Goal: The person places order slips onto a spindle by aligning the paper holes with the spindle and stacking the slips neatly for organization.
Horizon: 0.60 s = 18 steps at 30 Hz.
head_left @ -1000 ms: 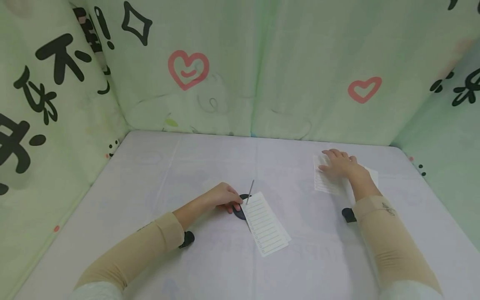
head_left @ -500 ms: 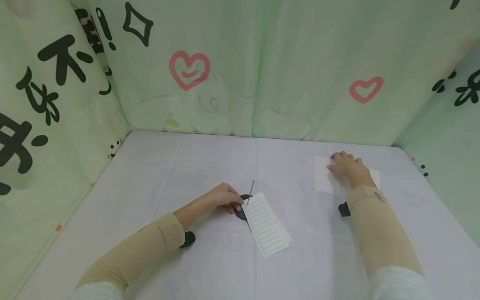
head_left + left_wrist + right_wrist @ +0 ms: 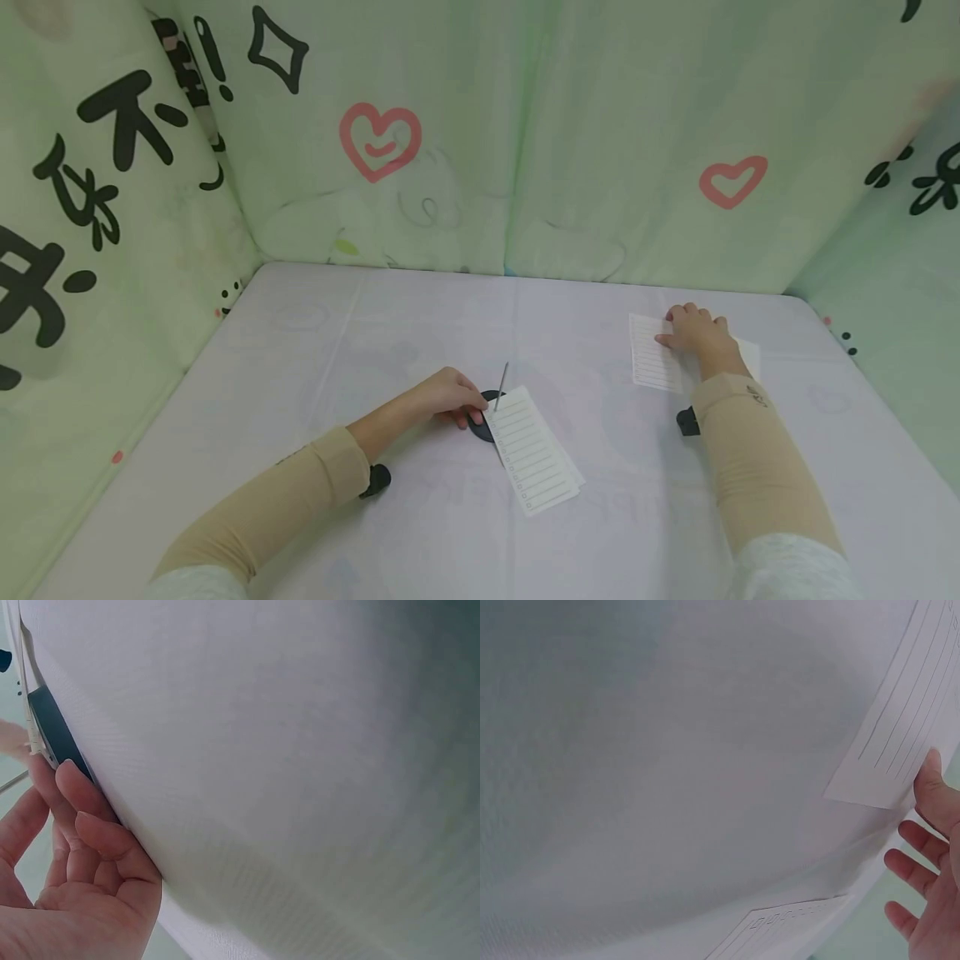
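In the head view, a bill spike with a round black base (image 3: 477,428) and a thin upright metal rod (image 3: 502,385) stands near the table's middle. Several lined white paper slips (image 3: 531,458) are stuck on its rod, fanned slightly toward the front. My left hand (image 3: 448,393) holds the base's left edge, fingertips right at the slips' top corner; the left wrist view shows its curled fingers beside the dark base (image 3: 60,735). My right hand (image 3: 697,329) lies over lined slips (image 3: 654,354) at the back right. Its fingers spread in the right wrist view, thumb at a slip's edge (image 3: 892,742).
A second slip (image 3: 748,357) shows to the right of my right wrist. Black wrist cameras (image 3: 377,480) hang under both forearms. Green printed curtains (image 3: 615,125) enclose the white-covered table (image 3: 420,533) at the back and sides.
My right hand has drawn back slightly to the right, uncovering more of the left slip, and its forearm has swung a little left. My left hand and the spike keep their place.
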Each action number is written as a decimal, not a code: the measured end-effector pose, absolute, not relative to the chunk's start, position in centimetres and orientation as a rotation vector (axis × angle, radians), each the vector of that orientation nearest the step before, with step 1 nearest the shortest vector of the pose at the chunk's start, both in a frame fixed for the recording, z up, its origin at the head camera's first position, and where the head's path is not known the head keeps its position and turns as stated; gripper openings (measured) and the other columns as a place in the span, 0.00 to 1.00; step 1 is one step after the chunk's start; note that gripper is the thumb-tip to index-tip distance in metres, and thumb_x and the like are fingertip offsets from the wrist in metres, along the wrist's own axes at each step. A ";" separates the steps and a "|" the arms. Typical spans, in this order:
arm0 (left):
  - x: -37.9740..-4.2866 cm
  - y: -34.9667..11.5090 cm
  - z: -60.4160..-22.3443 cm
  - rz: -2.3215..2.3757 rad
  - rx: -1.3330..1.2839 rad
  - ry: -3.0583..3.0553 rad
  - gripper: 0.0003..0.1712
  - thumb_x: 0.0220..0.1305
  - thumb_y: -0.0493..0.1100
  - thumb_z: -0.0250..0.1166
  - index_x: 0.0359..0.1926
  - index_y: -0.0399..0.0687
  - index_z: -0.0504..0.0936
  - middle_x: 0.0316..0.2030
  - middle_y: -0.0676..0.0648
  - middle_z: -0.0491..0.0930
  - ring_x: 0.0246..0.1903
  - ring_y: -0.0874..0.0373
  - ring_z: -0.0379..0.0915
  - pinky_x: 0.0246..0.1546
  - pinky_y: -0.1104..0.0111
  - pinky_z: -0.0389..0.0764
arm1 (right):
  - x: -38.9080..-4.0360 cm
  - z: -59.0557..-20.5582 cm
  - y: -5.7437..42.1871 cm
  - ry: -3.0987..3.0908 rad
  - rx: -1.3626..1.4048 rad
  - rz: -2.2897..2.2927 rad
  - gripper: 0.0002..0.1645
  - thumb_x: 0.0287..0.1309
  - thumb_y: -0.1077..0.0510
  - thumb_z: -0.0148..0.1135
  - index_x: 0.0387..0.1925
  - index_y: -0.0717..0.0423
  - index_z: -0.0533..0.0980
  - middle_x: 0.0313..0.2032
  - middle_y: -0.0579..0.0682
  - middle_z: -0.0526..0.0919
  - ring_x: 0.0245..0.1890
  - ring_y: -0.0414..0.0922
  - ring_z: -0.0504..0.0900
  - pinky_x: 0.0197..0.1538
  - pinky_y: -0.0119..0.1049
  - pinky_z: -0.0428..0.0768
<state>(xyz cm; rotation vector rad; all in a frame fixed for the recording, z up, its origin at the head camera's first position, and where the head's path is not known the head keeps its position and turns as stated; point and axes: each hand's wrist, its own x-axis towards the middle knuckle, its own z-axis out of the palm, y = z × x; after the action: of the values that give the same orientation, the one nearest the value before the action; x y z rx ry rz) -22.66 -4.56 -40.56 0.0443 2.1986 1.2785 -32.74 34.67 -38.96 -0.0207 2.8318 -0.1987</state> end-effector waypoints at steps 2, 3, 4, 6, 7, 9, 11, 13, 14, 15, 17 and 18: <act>-22.7 -4.5 -40.5 1.272 0.045 2.202 0.07 0.56 0.38 0.62 0.30 0.38 0.83 0.16 0.51 0.78 0.14 0.61 0.69 0.20 0.75 0.68 | -32.7 -39.0 34.6 2.833 -0.010 -0.205 0.33 0.60 0.48 0.56 0.55 0.70 0.60 0.55 0.71 0.58 0.56 0.67 0.54 0.57 0.66 0.47; -22.7 -4.5 -40.5 1.269 0.047 2.204 0.07 0.56 0.38 0.62 0.30 0.38 0.83 0.17 0.51 0.78 0.14 0.61 0.69 0.20 0.75 0.68 | -32.7 -39.0 34.6 2.832 -0.005 -0.209 0.33 0.60 0.49 0.56 0.55 0.70 0.60 0.55 0.71 0.58 0.56 0.67 0.54 0.58 0.66 0.46; -22.6 -4.5 -40.5 1.264 0.050 2.208 0.07 0.56 0.38 0.62 0.30 0.38 0.83 0.17 0.51 0.78 0.14 0.61 0.69 0.20 0.75 0.68 | -32.7 -39.1 34.6 2.832 0.002 -0.217 0.32 0.60 0.49 0.56 0.54 0.70 0.60 0.55 0.71 0.58 0.56 0.67 0.54 0.58 0.66 0.46; -22.6 -4.5 -40.5 1.259 0.052 2.212 0.07 0.56 0.38 0.62 0.31 0.38 0.83 0.17 0.51 0.78 0.14 0.61 0.69 0.20 0.75 0.68 | -32.7 -39.1 34.6 2.831 0.016 -0.239 0.31 0.60 0.49 0.56 0.53 0.70 0.61 0.54 0.71 0.58 0.55 0.67 0.55 0.57 0.66 0.45; -22.6 -4.5 -40.5 1.257 0.055 2.216 0.07 0.56 0.38 0.62 0.31 0.38 0.83 0.17 0.51 0.78 0.14 0.61 0.69 0.20 0.75 0.68 | -32.7 -39.2 34.6 2.832 0.023 -0.251 0.31 0.60 0.49 0.56 0.52 0.70 0.61 0.54 0.71 0.59 0.54 0.67 0.55 0.57 0.66 0.45; -22.6 -4.5 -40.5 1.254 0.053 2.217 0.07 0.56 0.38 0.62 0.31 0.38 0.83 0.16 0.51 0.78 0.14 0.61 0.70 0.20 0.75 0.68 | -32.8 -39.2 34.5 2.835 0.031 -0.269 0.30 0.60 0.50 0.57 0.51 0.70 0.61 0.52 0.71 0.60 0.53 0.67 0.56 0.57 0.66 0.46; -22.6 -4.5 -40.4 1.252 0.050 2.216 0.07 0.56 0.39 0.62 0.31 0.38 0.83 0.16 0.51 0.78 0.14 0.61 0.70 0.20 0.74 0.68 | -32.8 -39.3 34.5 2.839 0.039 -0.290 0.30 0.59 0.51 0.57 0.51 0.70 0.60 0.51 0.71 0.61 0.52 0.66 0.58 0.56 0.66 0.47; -22.6 -4.5 -40.4 1.249 0.046 2.213 0.07 0.56 0.39 0.62 0.30 0.38 0.83 0.16 0.51 0.78 0.14 0.61 0.70 0.20 0.74 0.67 | -32.9 -39.4 34.6 2.847 0.038 -0.298 0.29 0.59 0.51 0.57 0.50 0.71 0.61 0.49 0.70 0.63 0.50 0.66 0.59 0.55 0.66 0.49; -22.6 -4.5 -40.4 1.249 0.044 2.210 0.07 0.56 0.39 0.62 0.30 0.38 0.83 0.16 0.51 0.78 0.14 0.61 0.70 0.19 0.74 0.67 | -32.9 -39.4 34.6 2.849 0.040 -0.304 0.29 0.59 0.51 0.58 0.50 0.71 0.61 0.49 0.70 0.63 0.50 0.65 0.60 0.55 0.66 0.49; -22.6 -4.5 -40.4 1.249 0.046 2.210 0.07 0.55 0.39 0.62 0.30 0.38 0.83 0.16 0.51 0.78 0.14 0.61 0.70 0.19 0.75 0.67 | -33.0 -39.4 34.6 2.852 0.040 -0.310 0.29 0.59 0.52 0.58 0.49 0.71 0.61 0.48 0.69 0.64 0.49 0.65 0.61 0.54 0.66 0.50; -22.7 -4.5 -40.5 1.250 0.050 2.211 0.07 0.55 0.39 0.62 0.30 0.38 0.83 0.16 0.51 0.78 0.14 0.61 0.70 0.19 0.75 0.67 | -33.1 -39.5 34.6 2.852 0.048 -0.330 0.28 0.59 0.53 0.58 0.49 0.72 0.61 0.47 0.69 0.65 0.48 0.65 0.63 0.54 0.66 0.51; -22.7 -4.5 -40.5 1.251 0.052 2.211 0.07 0.55 0.39 0.62 0.30 0.38 0.83 0.16 0.51 0.78 0.14 0.61 0.70 0.19 0.75 0.67 | -33.1 -39.5 34.6 2.848 0.048 -0.336 0.29 0.59 0.53 0.57 0.50 0.73 0.60 0.47 0.70 0.65 0.49 0.66 0.63 0.55 0.66 0.50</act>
<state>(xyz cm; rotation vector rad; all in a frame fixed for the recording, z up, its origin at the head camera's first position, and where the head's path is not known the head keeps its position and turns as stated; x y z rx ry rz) -22.67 -4.50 -40.51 0.0518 2.2112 1.2507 -33.11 34.59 -39.46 0.0479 2.8477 -0.3362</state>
